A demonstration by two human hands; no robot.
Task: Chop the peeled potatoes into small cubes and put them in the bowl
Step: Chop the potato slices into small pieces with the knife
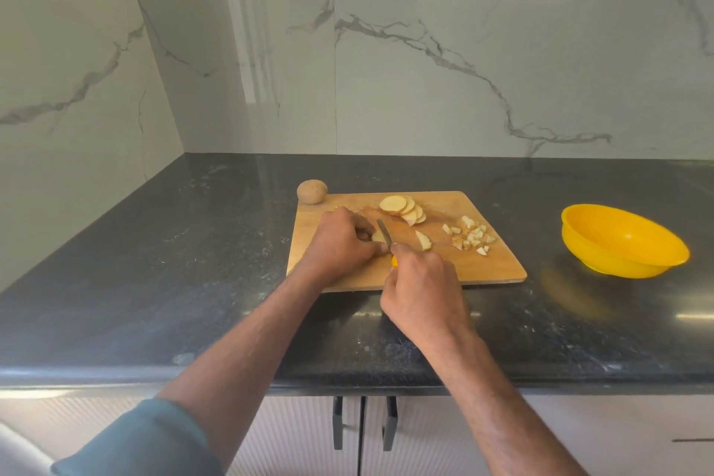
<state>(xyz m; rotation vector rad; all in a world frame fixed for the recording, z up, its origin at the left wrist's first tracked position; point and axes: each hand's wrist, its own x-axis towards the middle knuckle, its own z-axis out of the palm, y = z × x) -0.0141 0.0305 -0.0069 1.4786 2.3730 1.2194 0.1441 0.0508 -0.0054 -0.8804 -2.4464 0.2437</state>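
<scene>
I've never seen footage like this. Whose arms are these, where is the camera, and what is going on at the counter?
No machine here: these are a person's two bare arms, filmed by one wide-angle camera worn on their head, looking forward and down. That is why the arms reach in from the bottom.

On the dark countertop lies a wooden cutting board. The left hand holds a piece of potato steady on it, while the right hand grips a knife with a yellow handle, its blade at that piece. Also on the board: a fan of round potato slices, one loose wedge and a small heap of cubes. A whole potato sits at the board's far left corner. The yellow bowl to the right looks empty.
</scene>
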